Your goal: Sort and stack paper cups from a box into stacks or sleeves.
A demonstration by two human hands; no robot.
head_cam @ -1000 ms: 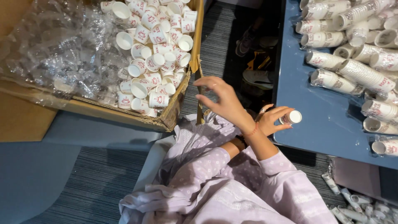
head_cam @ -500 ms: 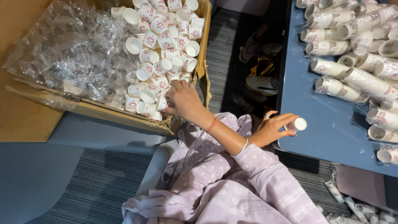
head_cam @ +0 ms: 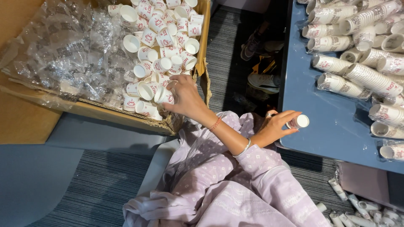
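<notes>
Only one head view here. Left hand (head_cam: 185, 97) is down in the cardboard box (head_cam: 126, 115) at about 10 o'clock, fingers curled around a small white paper cup (head_cam: 163, 95) lying on its side, long axis and open mouth aimed toward 9 o'clock. Right hand (head_cam: 277, 126) sits at the blue table (head_cam: 311, 126) edge around 3 o'clock, pinching a short cup stack (head_cam: 298, 122), lying flat, pointing to 3 o'clock. Wrapped cup sleeves (head_cam: 357, 80) fill the table beyond.

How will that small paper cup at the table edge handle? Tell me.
The small paper cup in the right hand is probably very light and crushable: thin paper walls. Lying sideways at the blue table edge, it may roll off.
</notes>
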